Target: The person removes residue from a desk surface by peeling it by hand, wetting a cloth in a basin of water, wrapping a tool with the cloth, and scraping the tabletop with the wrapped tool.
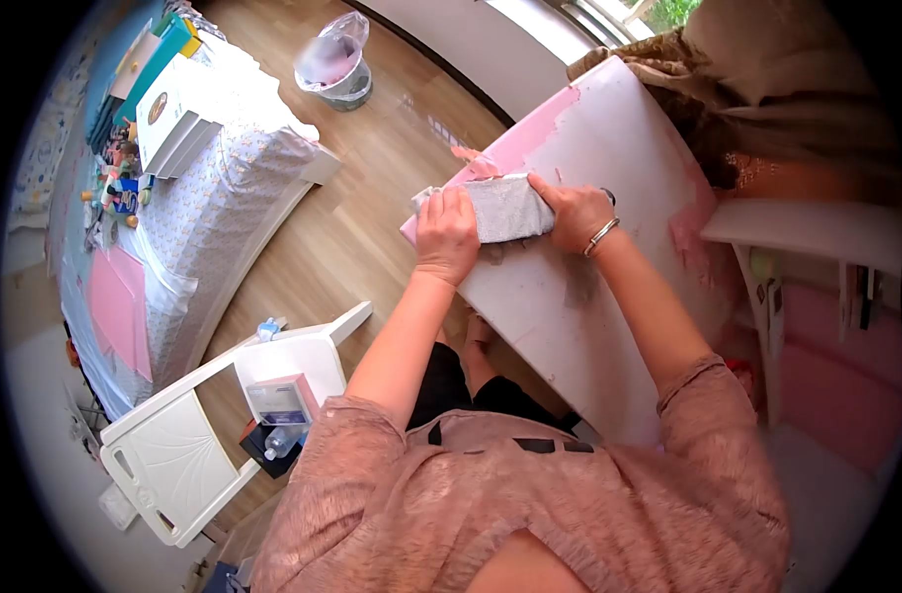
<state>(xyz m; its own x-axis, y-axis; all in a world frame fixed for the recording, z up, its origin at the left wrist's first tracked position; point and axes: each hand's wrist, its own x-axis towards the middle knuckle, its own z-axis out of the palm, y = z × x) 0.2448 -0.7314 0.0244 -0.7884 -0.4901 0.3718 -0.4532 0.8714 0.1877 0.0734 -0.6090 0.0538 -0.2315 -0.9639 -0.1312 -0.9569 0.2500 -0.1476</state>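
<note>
A grey cloth [510, 210], folded into a flat oblong, lies at the near left edge of a white tabletop [609, 148]. My left hand [447, 233] is closed over its left end, fingers bent across it. At the other end, my right hand [576, 212] grips the cloth with a finger stretched along its top edge; a bracelet circles that wrist. Whether something stiff is inside the cloth is hidden. A pink layer [530, 133] with ragged, torn edges covers part of the tabletop just beyond the cloth. More pink patches [690, 232] show along the right side.
A lined waste bin [347, 84] stands on the wooden floor. At left is a bed [224, 188] with books, small toys and pink sheets [120, 306]. A white chair [179, 455] holds a box and a bottle. Brown curtains [757, 69] hang behind the table; white shelving [807, 222] stands right.
</note>
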